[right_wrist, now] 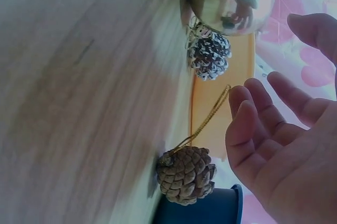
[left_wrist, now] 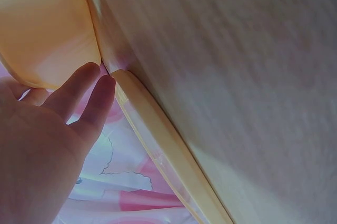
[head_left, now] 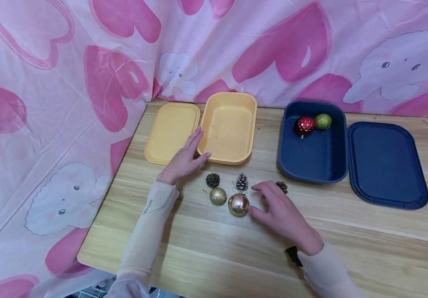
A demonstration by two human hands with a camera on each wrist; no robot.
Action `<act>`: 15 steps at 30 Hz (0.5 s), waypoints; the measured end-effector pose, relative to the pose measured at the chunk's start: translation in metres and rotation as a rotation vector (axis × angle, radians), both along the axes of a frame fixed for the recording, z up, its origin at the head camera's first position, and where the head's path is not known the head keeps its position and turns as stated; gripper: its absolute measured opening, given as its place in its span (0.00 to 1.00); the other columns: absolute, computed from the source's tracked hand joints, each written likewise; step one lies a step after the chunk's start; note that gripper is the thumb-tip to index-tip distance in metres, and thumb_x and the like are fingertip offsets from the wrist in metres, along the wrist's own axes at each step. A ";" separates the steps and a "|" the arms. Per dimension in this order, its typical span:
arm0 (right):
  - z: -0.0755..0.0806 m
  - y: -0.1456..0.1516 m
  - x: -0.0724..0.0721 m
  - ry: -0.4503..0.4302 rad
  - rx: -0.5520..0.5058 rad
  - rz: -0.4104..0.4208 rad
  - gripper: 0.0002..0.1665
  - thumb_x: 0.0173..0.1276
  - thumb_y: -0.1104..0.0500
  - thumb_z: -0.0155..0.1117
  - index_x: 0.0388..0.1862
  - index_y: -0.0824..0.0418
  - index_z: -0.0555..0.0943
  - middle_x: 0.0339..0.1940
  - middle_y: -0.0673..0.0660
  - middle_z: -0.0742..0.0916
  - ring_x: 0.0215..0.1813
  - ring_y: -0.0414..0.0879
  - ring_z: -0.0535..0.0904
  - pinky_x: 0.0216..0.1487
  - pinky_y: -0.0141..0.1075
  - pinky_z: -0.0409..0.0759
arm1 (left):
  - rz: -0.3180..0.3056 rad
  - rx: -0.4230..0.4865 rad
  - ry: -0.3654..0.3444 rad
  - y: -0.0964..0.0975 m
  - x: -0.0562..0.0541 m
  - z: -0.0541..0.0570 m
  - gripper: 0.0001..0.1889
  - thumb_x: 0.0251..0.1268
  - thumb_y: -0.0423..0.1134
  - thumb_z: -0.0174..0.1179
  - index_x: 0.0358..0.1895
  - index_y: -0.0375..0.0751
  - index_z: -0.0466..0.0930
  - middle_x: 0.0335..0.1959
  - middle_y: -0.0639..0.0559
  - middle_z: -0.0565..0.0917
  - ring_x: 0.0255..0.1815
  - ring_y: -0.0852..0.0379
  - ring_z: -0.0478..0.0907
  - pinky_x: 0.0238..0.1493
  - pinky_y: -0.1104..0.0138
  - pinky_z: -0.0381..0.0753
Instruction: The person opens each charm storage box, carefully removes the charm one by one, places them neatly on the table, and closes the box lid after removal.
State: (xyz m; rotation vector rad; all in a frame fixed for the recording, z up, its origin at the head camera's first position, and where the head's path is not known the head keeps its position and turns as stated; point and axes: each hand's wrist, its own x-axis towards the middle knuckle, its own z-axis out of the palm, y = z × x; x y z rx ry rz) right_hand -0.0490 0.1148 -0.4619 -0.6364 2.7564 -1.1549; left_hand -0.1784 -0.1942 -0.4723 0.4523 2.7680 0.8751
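My left hand (head_left: pixel 184 161) lies with straight fingers against the near left corner of the yellow box (head_left: pixel 255 124), thumb along its front rim. In the left wrist view its fingertips are between the box and the yellow lid (left_wrist: pixel 158 134). My right hand (head_left: pixel 282 215) holds nothing, fingers spread and slightly bent, beside a shiny gold ball (head_left: pixel 238 205). Left of that ball lies a glittery gold ball (head_left: pixel 218 196). Behind them stand a dark pine cone (head_left: pixel 212 180) and a white-tipped pine cone (head_left: pixel 241 182). A brown pine cone (right_wrist: pixel 187 175) with a gold loop lies beyond my right hand.
A dark blue box (head_left: pixel 311 165) stands at the right, with a red ball (head_left: pixel 305 124) and a green glitter ball (head_left: pixel 323 121) inside. Its blue lid (head_left: pixel 389 165) lies beside it. A pink patterned curtain (head_left: pixel 206 41) hangs behind and left of the wooden table (head_left: pixel 214 252).
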 end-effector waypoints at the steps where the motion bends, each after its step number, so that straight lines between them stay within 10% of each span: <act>1: 0.001 0.000 0.000 -0.004 -0.002 -0.002 0.29 0.59 0.51 0.72 0.57 0.59 0.76 0.50 0.53 0.80 0.45 0.46 0.73 0.45 0.39 0.76 | 0.000 -0.001 -0.001 0.000 0.000 0.000 0.43 0.69 0.63 0.47 0.79 0.50 0.39 0.80 0.65 0.35 0.77 0.44 0.55 0.74 0.53 0.61; 15: 0.021 0.016 -0.018 0.087 -0.027 -0.052 0.19 0.61 0.58 0.70 0.51 0.58 0.79 0.51 0.52 0.82 0.52 0.47 0.75 0.52 0.44 0.77 | 0.004 0.003 -0.004 0.000 0.000 0.000 0.43 0.69 0.64 0.47 0.79 0.51 0.39 0.79 0.67 0.34 0.75 0.42 0.58 0.73 0.52 0.62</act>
